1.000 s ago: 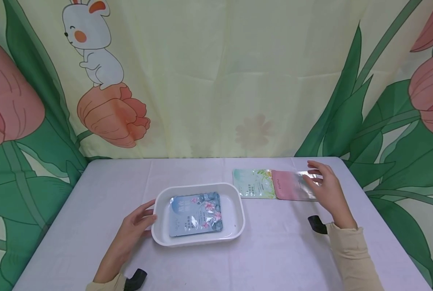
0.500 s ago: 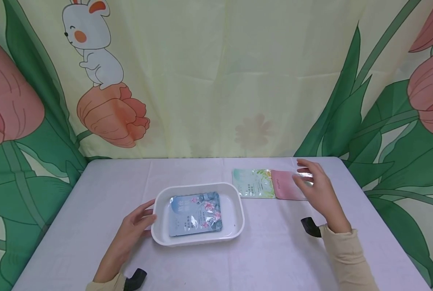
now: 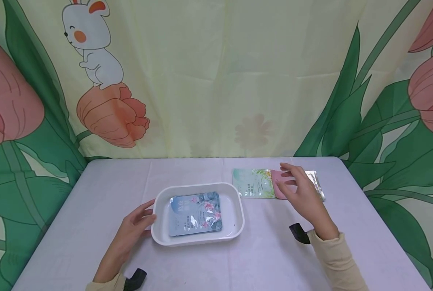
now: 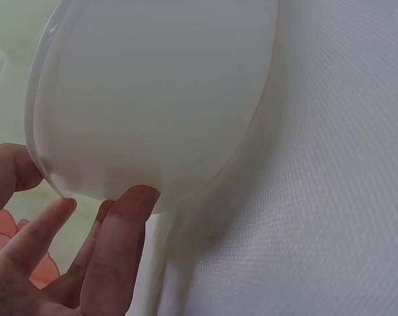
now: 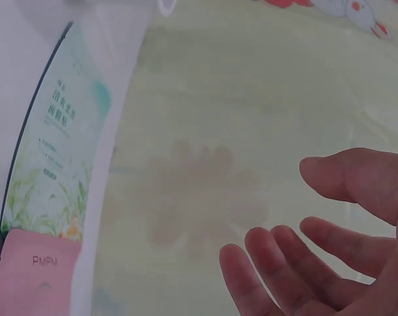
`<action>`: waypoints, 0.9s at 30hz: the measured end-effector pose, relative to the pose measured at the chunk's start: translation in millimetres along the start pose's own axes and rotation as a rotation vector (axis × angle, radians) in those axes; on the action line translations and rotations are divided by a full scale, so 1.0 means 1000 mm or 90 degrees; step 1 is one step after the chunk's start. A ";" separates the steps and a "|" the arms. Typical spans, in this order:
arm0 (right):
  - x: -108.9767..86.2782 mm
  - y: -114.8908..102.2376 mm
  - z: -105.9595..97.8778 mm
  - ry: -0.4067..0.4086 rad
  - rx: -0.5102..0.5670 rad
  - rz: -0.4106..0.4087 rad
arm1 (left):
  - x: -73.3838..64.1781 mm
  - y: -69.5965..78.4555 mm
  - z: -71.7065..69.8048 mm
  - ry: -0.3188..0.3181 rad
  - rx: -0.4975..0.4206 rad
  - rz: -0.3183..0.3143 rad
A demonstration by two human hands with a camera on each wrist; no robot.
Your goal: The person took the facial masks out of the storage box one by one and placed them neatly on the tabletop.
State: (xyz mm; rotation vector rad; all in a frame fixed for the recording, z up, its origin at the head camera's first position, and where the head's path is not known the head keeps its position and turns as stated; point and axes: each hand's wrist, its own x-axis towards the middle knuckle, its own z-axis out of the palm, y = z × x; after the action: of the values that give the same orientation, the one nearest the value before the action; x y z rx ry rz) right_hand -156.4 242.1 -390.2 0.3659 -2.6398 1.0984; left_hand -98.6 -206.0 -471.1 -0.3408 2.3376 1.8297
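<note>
My left hand (image 3: 138, 220) holds the left end of a white tray (image 3: 234, 230), its thumb at the rim and fingers against the outer wall, as the left wrist view shows. In the tray lies a blue face mask sachet (image 3: 195, 214) with pink flowers; whether others lie under it, I cannot tell. My right hand (image 3: 303, 194) hovers with nothing between its spread, loosely bent fingers. Partly hidden below it is a pink and silver sachet (image 3: 276, 184), its pink end also visible in the right wrist view. Left of that lies a green sachet (image 3: 252, 184).
A white cloth (image 3: 187, 266) covers the table. Behind it hangs a pale yellow backdrop (image 3: 201, 101) printed with a rabbit and tulips. Each wrist carries a black mount, such as the right one (image 3: 299, 233).
My right hand has moved left across the pink and silver sachet, uncovering its silver end and covering more of the pink. My left hand and the tray have stayed in place.
</note>
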 end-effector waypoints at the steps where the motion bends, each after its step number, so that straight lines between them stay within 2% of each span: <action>1: -0.001 -0.001 0.001 0.001 -0.001 -0.005 | 0.000 0.000 0.000 0.000 0.000 0.000; 9: -0.003 -0.009 0.008 0.004 0.014 -0.028 | 0.001 0.000 0.001 -0.002 -0.001 0.000; 19: -0.005 -0.020 0.029 -0.035 0.049 -0.026 | 0.000 0.001 0.000 -0.001 -0.001 -0.010; 27: -0.008 -0.032 0.050 -0.039 0.056 -0.083 | 0.000 0.001 0.000 -0.002 0.002 -0.013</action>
State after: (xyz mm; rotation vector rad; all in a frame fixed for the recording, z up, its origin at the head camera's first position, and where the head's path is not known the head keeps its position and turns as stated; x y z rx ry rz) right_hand -145.6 185.4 -405.4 0.5899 -2.5835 1.1803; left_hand -99.2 -206.1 -470.2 -0.3589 2.3265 1.8159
